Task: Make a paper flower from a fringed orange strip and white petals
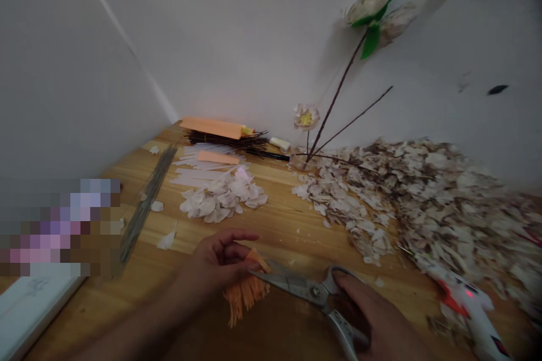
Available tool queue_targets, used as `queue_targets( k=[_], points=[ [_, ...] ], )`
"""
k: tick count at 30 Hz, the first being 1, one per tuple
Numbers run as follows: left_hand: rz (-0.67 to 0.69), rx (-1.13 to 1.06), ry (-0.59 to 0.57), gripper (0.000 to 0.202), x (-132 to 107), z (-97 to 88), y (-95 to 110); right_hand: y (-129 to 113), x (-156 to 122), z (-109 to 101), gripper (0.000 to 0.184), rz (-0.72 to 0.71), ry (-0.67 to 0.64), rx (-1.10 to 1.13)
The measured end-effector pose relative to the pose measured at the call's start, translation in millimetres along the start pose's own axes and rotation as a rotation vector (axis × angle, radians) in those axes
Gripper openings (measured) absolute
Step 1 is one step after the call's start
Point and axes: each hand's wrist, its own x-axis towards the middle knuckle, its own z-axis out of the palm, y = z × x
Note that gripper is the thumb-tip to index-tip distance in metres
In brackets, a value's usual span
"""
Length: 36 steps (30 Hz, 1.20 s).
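Observation:
Pinched in my left hand [224, 262] is a strip of orange paper [248, 293], its lower side cut into a hanging fringe. My right hand [372, 316] grips a pair of metal scissors [315, 291] by the handles. The scissor blades point left and reach the orange paper close to my left fingertips. Whether the blades have paper between them I cannot tell. Beyond my left hand lies a small pile of pale petals [215, 200].
A large heap of dried petals [440, 192] fills the right. A white glue gun [478, 304] lies at lower right. Thin wires [148, 203] stretch across the left. Behind are orange paper [212, 127], dark stems [228, 140], white strips [186, 176] and a flower stem [339, 96].

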Motion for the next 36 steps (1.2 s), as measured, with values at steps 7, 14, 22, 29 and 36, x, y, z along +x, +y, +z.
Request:
queue_targets(
  k=[7, 14, 22, 29, 36],
  points=[
    [-0.018, -0.022, 0.004, 0.045, 1, -0.9, -2, 4, 1, 2, 0.056, 0.009, -0.006, -0.001],
    [-0.038, 0.011, 0.038, 0.042, 0, -0.4, 0, 9, -2, 6, 0.064, 0.021, -0.024, -0.004],
    [-0.021, -0.015, 0.05, 0.04, 1, 0.3, -4, 10, 1, 10, 0.06, 0.024, -0.096, -0.008],
    [0.01, 0.021, 0.056, 0.042, 0, -0.5, -8, 5, 1, 7, 0.064, 0.045, -0.145, -0.041],
    [0.051, -0.002, 0.062, 0.041, -2, 2.6, -7, 2, 2, 8, 0.057, 0.022, -0.093, -0.023]
  ],
)
